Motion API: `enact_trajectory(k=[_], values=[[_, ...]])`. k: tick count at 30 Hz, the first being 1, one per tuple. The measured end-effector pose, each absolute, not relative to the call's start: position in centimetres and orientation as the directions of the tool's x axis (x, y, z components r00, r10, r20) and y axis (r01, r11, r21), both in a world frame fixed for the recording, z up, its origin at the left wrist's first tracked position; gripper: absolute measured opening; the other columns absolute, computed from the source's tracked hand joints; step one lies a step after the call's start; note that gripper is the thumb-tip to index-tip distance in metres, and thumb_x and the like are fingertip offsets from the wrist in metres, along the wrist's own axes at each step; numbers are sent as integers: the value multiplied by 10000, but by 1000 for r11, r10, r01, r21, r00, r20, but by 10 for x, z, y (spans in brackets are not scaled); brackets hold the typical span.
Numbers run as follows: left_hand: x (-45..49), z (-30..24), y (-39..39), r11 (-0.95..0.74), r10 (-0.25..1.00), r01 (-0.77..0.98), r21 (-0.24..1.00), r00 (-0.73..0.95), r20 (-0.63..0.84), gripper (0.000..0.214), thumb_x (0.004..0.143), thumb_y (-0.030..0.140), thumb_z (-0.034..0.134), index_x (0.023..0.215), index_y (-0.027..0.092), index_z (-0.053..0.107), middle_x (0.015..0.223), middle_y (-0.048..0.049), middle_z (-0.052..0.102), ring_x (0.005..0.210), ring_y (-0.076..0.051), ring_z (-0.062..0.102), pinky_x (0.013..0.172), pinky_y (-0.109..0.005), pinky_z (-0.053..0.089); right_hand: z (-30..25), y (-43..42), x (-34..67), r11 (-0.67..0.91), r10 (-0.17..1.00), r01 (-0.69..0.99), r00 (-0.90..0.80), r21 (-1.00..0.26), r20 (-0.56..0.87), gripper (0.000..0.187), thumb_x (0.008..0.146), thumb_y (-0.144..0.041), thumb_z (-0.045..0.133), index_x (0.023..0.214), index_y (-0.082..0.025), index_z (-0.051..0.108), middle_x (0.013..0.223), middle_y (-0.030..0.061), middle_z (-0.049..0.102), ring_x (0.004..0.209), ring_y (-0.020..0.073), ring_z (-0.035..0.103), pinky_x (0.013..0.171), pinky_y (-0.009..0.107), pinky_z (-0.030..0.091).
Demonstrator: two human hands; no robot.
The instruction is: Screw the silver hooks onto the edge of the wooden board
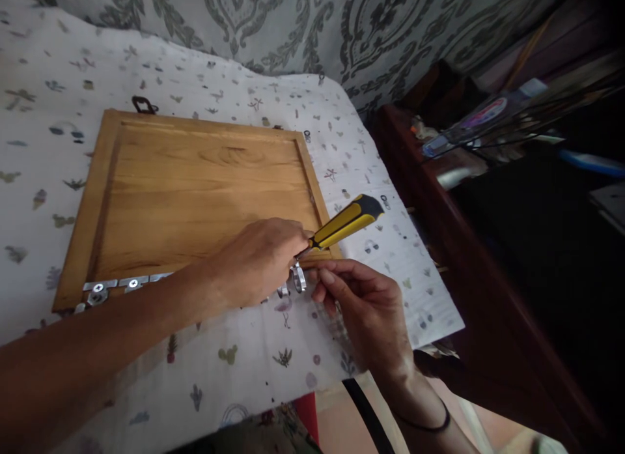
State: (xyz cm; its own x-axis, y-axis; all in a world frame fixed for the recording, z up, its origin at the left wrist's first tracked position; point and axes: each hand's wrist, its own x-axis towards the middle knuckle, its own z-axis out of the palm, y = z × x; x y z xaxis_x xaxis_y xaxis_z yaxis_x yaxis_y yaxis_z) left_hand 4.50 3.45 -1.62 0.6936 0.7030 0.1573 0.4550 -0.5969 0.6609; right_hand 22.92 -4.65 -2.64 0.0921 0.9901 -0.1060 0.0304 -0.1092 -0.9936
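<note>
A wooden cabinet door [195, 187] lies flat on a table covered with a patterned white cloth [73, 70]. My left hand [258, 258] is closed around the shaft end of a yellow-and-black screwdriver [349, 221], at the door's near right corner. My right hand [364, 304] pinches a small silver hinge piece [297, 278] at that same corner, fingers pressed together. Another metal hinge [114, 288] with screws sits on the door's near left edge.
A dark metal handle [144, 105] shows at the door's far edge. A dark wooden shelf [439, 180] with cluttered items stands to the right. A patterned curtain [342, 30] hangs behind the table. Small screws [307, 136] lie on the cloth.
</note>
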Motion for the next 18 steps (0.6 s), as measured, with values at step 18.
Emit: enact_trajectory(k=[18], values=[[46, -11, 35, -565, 690, 505, 652, 723, 39, 139, 911, 66, 574, 856, 162, 658, 887, -43, 701, 835, -197, 657, 724, -310, 450, -35, -33, 230, 169, 984, 344, -3, -923, 179, 104, 847, -151, 792, 859, -248, 830, 773, -15, 759, 629, 81, 662, 592, 175, 540]])
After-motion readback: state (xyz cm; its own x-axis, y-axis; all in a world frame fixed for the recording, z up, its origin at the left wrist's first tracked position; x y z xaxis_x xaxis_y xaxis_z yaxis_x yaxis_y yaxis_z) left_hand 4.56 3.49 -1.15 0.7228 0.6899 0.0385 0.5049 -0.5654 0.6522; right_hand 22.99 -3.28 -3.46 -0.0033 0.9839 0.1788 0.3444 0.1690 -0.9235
